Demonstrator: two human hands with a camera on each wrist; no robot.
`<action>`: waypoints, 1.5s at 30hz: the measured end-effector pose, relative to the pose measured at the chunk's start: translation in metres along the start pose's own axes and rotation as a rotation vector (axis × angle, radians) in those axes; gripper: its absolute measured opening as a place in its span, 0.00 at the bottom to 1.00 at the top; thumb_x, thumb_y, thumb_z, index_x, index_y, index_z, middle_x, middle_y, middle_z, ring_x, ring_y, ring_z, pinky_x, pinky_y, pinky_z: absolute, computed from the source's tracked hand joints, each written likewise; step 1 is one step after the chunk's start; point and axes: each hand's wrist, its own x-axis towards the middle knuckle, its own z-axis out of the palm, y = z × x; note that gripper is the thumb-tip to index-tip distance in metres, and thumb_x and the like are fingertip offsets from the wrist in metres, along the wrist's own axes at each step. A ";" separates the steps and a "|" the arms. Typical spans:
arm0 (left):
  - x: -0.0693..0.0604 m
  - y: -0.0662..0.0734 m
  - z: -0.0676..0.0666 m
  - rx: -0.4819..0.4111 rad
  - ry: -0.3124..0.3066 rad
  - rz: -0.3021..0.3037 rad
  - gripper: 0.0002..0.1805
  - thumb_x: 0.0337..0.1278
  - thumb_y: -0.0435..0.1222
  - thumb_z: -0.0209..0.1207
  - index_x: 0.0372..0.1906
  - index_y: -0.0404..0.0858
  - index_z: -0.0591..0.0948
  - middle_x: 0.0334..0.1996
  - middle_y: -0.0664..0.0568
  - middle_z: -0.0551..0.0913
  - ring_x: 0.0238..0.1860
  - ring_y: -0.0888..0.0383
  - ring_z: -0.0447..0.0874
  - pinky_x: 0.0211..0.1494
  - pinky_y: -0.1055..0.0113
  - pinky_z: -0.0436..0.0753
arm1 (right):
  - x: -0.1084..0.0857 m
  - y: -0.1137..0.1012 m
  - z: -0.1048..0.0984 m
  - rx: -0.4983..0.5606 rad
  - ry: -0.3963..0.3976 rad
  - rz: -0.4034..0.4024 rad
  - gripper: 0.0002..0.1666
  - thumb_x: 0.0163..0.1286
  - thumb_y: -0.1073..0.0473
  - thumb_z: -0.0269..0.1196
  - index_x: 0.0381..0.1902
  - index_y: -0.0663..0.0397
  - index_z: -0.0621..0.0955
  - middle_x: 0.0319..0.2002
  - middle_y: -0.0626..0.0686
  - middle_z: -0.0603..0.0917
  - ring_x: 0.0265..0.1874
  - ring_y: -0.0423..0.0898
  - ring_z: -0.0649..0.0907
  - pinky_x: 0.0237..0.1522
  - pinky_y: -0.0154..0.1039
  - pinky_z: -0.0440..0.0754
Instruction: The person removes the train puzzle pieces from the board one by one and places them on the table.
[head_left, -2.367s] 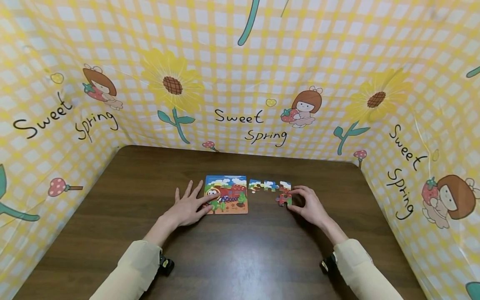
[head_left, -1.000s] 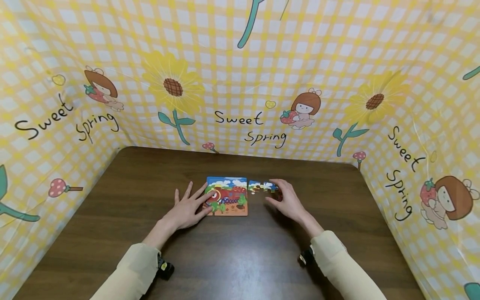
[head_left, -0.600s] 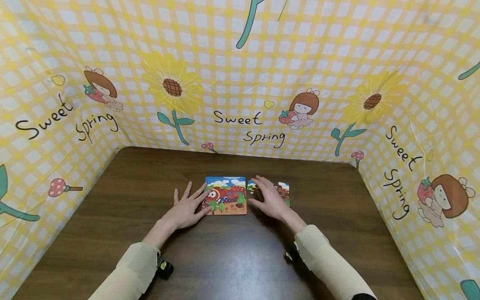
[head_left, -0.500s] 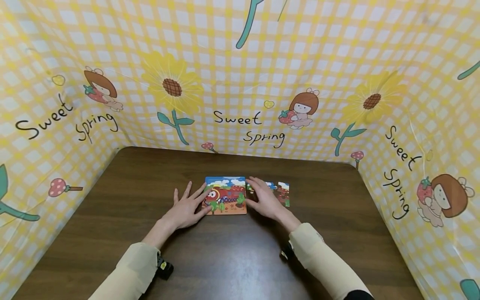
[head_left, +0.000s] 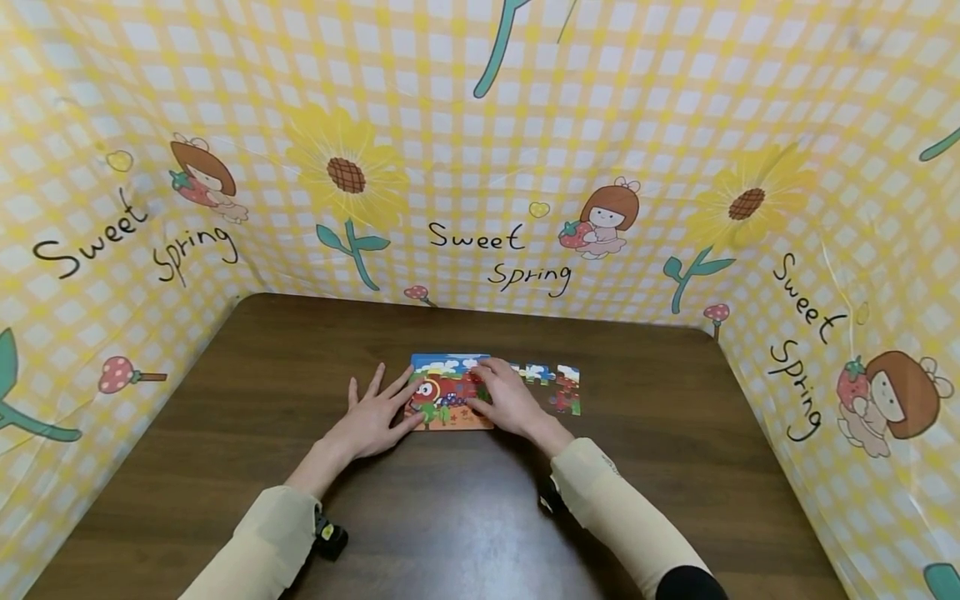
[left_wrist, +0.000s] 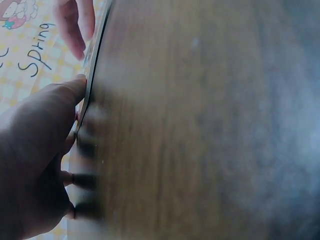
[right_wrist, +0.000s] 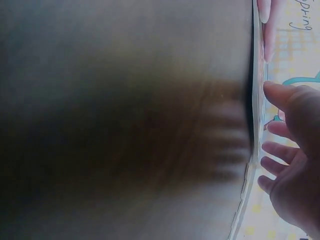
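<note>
A flat picture board [head_left: 450, 422] printed with a red cartoon train lies near the middle of the table. My left hand [head_left: 369, 421] rests on its left side, fingers spread. Over the board's right part is my right hand [head_left: 513, 404], its thumb and fingertips on the picture and the fingers loosely bent; I see nothing held. The right hand hides part of the train and the nearest loose piece. To the right lie loose jigsaw pieces: a sky piece [head_left: 537, 372] and a joined column of pieces [head_left: 568, 390]. In the right wrist view the thumb [right_wrist: 280, 94] meets the board's edge.
A dark brown wooden table [head_left: 450, 533] carries everything. Yellow checked cloth [head_left: 465, 183] with sunflowers and printed words stands around its back and sides. Small black wrist cameras [head_left: 330, 537] sit at both cuffs.
My right hand set a red piece beneath the corner piece on the right, let go, and moved left over the pieces onto the board. The left hand has stayed in place.
</note>
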 end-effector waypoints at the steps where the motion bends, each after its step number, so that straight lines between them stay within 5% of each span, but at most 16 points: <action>1: 0.000 0.000 0.000 -0.001 0.001 0.000 0.41 0.82 0.60 0.57 0.89 0.52 0.63 0.91 0.49 0.54 0.90 0.27 0.38 0.78 0.11 0.35 | 0.001 -0.002 0.000 0.004 0.000 0.000 0.34 0.77 0.46 0.73 0.71 0.61 0.82 0.76 0.67 0.77 0.79 0.67 0.72 0.82 0.69 0.67; 12: 0.001 0.001 0.004 0.000 0.005 0.010 0.41 0.81 0.60 0.57 0.89 0.52 0.63 0.91 0.50 0.55 0.91 0.28 0.39 0.79 0.12 0.35 | 0.001 -0.004 0.013 0.032 0.070 -0.013 0.19 0.73 0.49 0.77 0.50 0.55 0.86 0.70 0.62 0.81 0.75 0.64 0.75 0.78 0.73 0.70; 23: 0.000 0.004 0.003 0.002 0.019 0.006 0.40 0.82 0.60 0.56 0.88 0.51 0.65 0.90 0.49 0.57 0.90 0.27 0.41 0.79 0.11 0.37 | -0.005 -0.050 -0.012 -0.082 0.021 0.065 0.25 0.76 0.49 0.74 0.61 0.58 0.87 0.63 0.60 0.83 0.65 0.59 0.79 0.68 0.64 0.78; 32: 0.001 0.003 0.001 0.002 0.011 0.002 0.40 0.81 0.60 0.57 0.89 0.52 0.64 0.91 0.49 0.56 0.90 0.27 0.39 0.79 0.12 0.36 | 0.000 -0.058 -0.012 0.075 0.045 0.169 0.24 0.71 0.53 0.78 0.58 0.57 0.84 0.59 0.60 0.86 0.61 0.60 0.79 0.70 0.67 0.71; 45: -0.002 0.001 0.000 0.006 0.011 -0.002 0.40 0.81 0.59 0.58 0.89 0.53 0.64 0.91 0.50 0.56 0.91 0.28 0.39 0.79 0.12 0.35 | 0.003 -0.061 -0.009 0.090 0.058 0.177 0.32 0.69 0.54 0.79 0.68 0.59 0.85 0.64 0.64 0.84 0.63 0.60 0.77 0.72 0.69 0.69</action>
